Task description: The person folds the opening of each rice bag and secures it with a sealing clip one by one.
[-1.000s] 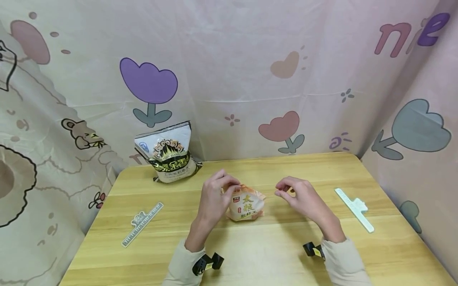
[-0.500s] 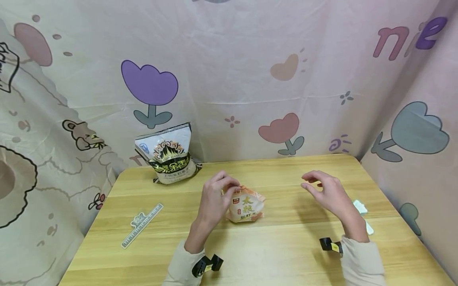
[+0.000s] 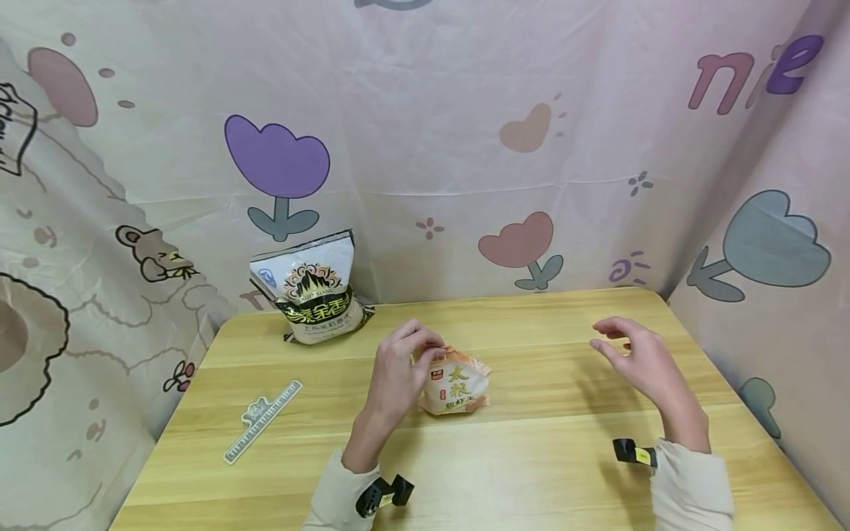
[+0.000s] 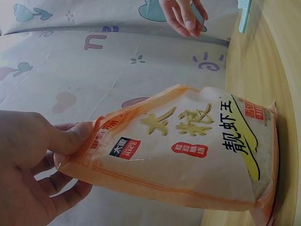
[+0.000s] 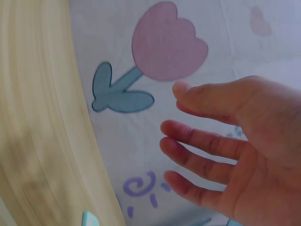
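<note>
My left hand (image 3: 401, 369) pinches the top corner of a small orange-and-white rice bag (image 3: 457, 385), which stands on the table. In the left wrist view, the thumb lies on the near face of the rice bag (image 4: 188, 141) and the other fingers are behind it. My right hand (image 3: 647, 361) is above the right side of the table, its fingers apart and loosely bent, holding nothing. A pale mint sealing clip (image 4: 244, 16) lies near that hand; in the head view the right hand and arm hide it.
A larger black-and-white rice bag (image 3: 319, 295) stands at the table's back left. Another ruler-shaped sealing clip (image 3: 262, 420) lies on the left of the wooden table (image 3: 505, 472). A printed curtain (image 3: 412, 133) hangs behind.
My right hand has moved away from the small rice bag to the right and now covers the right-hand clip in the head view. The left hand keeps its pinch on the bag.
</note>
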Motion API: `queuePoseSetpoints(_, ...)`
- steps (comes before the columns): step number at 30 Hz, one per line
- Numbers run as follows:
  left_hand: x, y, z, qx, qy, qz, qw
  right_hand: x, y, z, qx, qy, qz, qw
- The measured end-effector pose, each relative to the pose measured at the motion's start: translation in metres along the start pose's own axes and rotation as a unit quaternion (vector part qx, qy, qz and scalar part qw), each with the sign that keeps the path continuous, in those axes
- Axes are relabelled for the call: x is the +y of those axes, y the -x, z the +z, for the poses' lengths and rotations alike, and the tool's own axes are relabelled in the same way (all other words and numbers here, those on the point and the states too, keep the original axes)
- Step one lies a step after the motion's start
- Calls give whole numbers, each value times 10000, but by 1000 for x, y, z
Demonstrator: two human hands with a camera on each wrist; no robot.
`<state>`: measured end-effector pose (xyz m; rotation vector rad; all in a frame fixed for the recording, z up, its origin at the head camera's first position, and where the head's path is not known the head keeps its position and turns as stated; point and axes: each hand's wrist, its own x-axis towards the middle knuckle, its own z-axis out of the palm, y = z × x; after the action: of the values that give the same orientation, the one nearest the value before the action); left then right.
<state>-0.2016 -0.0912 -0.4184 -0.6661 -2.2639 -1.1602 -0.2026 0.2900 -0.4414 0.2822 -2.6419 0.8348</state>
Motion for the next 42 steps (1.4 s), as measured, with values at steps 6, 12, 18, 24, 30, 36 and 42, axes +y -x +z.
queuePoseSetpoints(6,1,0,1,48,11,-15,10000,16,8,-15,-115,110,429,9990)
queuePoseSetpoints(12,2,1,2,116,-50,-111,9999,31,16,-25,-116,169,684,9974)
queuePoseSetpoints(18,2,2,2,139,-92,-154,9997,44,21,-28,-196,200,951,9951)
queuePoseSetpoints(24,2,2,2,105,-94,-136,9998,58,28,-33,-438,334,1393,9887)
queuePoseSetpoints(30,2,2,1,83,-73,-129,9999,72,35,-40,-760,421,1852,9789)
queuePoseSetpoints(36,2,1,1,64,-87,-112,9999,84,36,-41,-1144,429,2137,9692)
queuePoseSetpoints(42,2,2,0,49,-73,-66,9999,95,38,-39,-1551,459,2519,9541)
